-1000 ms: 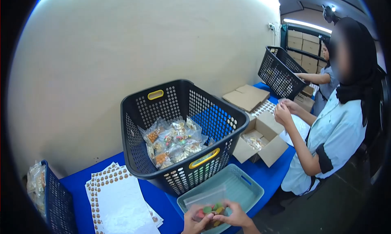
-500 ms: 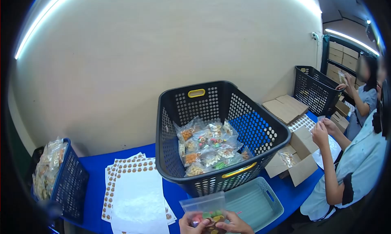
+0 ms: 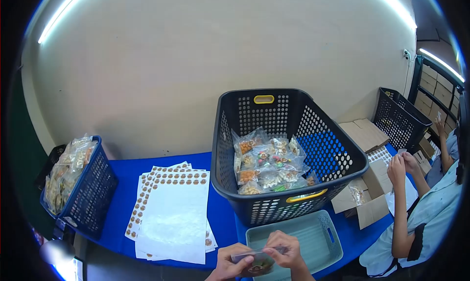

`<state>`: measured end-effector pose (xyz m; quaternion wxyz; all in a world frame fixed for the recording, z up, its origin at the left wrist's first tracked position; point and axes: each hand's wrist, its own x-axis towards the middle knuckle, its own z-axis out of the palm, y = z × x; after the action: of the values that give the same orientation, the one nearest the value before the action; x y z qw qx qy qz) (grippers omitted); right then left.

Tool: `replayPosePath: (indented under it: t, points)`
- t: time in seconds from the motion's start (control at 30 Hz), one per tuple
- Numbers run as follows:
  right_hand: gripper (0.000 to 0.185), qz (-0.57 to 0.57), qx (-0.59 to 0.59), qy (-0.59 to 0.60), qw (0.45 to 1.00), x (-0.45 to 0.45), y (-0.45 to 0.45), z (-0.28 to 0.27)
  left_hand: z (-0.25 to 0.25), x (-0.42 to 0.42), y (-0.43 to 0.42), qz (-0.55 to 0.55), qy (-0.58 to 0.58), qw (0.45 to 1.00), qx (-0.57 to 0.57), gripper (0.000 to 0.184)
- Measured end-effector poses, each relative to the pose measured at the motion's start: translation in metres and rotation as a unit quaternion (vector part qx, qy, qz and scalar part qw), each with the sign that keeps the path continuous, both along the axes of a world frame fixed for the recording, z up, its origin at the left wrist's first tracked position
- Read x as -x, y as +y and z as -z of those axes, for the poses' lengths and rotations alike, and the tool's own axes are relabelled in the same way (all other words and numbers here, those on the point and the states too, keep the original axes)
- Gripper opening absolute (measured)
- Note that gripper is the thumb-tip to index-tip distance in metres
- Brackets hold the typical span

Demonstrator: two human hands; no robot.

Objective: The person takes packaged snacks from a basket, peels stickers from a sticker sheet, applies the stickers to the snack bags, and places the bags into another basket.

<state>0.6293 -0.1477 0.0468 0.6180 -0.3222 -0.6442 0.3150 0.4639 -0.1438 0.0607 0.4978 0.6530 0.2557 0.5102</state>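
Observation:
At the lower middle of the head view, a clear zip bag (image 3: 260, 265) with a round label on its front is held between my hands. My left hand (image 3: 230, 263) is closed on the bag's left side, thumb across its front. My right hand (image 3: 286, 250) pinches the upper right edge. The bag is tilted, so its contents show only as a dark, partly green patch. Just behind my hands sits a grey-green plastic tray (image 3: 313, 254). Beyond it stands a large black basket (image 3: 274, 210) with several filled snack bags (image 3: 269, 166) inside.
Sheets of round stickers (image 3: 171, 217) lie on the blue-covered table (image 3: 120, 193) to the left. A blue basket (image 3: 93, 193) full of packed bags stands farther left. On the right are an open cardboard box (image 3: 374, 205), another black basket (image 3: 399, 117) and a co-worker (image 3: 421, 242).
My right hand has moved up to the bag's top edge, and the bag has tilted. The view has swung left, so the table things appear farther right.

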Motion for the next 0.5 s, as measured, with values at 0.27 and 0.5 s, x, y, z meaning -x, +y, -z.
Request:
replayPosePath:
  t: [0.27,0.5]
  points:
    - [0.031,-0.022,0.145,-0.101,0.984,0.008,-0.031,-0.017,0.030,0.004,-0.010,-0.087,-0.082,0.988,0.099,0.018]
    - [0.029,0.042,0.206,0.073,0.975,0.015,-0.053,0.004,0.022,0.000,-0.029,0.017,0.076,0.988,0.134,0.031]
